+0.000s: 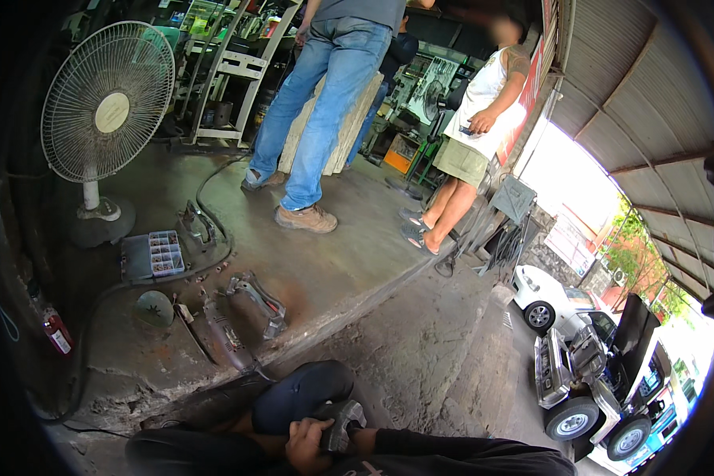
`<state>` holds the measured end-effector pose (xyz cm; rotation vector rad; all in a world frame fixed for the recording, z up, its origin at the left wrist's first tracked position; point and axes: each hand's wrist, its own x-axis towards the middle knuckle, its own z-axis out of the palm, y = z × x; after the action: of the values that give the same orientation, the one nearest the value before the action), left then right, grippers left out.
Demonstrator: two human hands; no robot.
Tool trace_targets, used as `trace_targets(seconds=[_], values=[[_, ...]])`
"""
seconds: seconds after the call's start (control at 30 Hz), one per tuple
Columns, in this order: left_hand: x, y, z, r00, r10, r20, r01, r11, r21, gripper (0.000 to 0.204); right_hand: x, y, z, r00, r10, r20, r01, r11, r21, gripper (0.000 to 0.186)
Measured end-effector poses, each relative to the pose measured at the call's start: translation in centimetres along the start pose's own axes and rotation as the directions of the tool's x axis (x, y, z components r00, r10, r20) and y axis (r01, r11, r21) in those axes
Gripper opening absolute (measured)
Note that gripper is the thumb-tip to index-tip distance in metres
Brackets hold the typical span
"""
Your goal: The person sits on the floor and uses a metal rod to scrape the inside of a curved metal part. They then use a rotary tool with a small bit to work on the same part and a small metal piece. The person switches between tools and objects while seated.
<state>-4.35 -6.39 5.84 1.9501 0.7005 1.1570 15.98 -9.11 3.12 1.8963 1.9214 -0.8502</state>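
Observation:
Low in the view, my left hand (305, 444) has its fingers curled against a dark grey item (341, 424). Whether that item is a glove or a shoe I cannot tell. Bare skin beside it, at the end of a black sleeve (460, 454), may be my right wrist; my right hand's fingers cannot be made out. A dark-clad knee (313, 389) rises just above. Beyond it, a grey corded power tool (228, 337) lies on the raised concrete floor (333, 262). Next to that are a metal clamp-like tool (259, 305) and a round metal dish (155, 308).
A pedestal fan (109, 111), a compartment box (152, 254) and a black hose (210, 194) occupy the left side. One person in jeans (317, 103) and another in a white top (484, 103) stand ahead. Vehicles (595, 373) are parked at right, below the floor's step edge (357, 308).

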Motion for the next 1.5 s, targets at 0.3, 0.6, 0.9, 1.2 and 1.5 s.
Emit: trace_targets(seconds=[0.3, 0.6, 0.9, 1.2, 1.5], values=[[0.0, -0.2, 2.0, 0.987, -0.033, -0.158, 0.039, 0.999, 0.032, 0.053, -0.3, 1.4, -0.3, 0.996, -0.053, 0.070, 0.062, 0.988, -0.143, 0.066], [-0.2, -1.2, 1.3, 0.990, -0.139, 0.022, 0.140, 0.989, -0.055, 0.059, -2.6, -1.6, -1.7, 0.995, -0.084, -0.052, 0.057, 0.919, -0.390, 0.049], [0.1, -0.5, 1.0, 0.992, -0.094, 0.079, 0.093, 0.996, 0.015, 0.058, -2.5, -0.2, -0.5, 0.900, -0.343, -0.268, 0.217, 0.887, -0.408, 0.038], [-0.2, -0.8, 1.5, 0.992, -0.105, 0.066, 0.106, 0.994, -0.013, 0.061, -2.3, -0.6, 0.2, 0.878, -0.287, -0.382, 0.206, 0.949, -0.240, 0.038], [-0.2, -1.1, 1.2, 0.993, -0.111, 0.046, 0.114, 0.991, -0.067, 0.061, -1.4, 1.3, -0.2, 0.965, -0.255, -0.057, 0.246, 0.959, -0.140, 0.046]])
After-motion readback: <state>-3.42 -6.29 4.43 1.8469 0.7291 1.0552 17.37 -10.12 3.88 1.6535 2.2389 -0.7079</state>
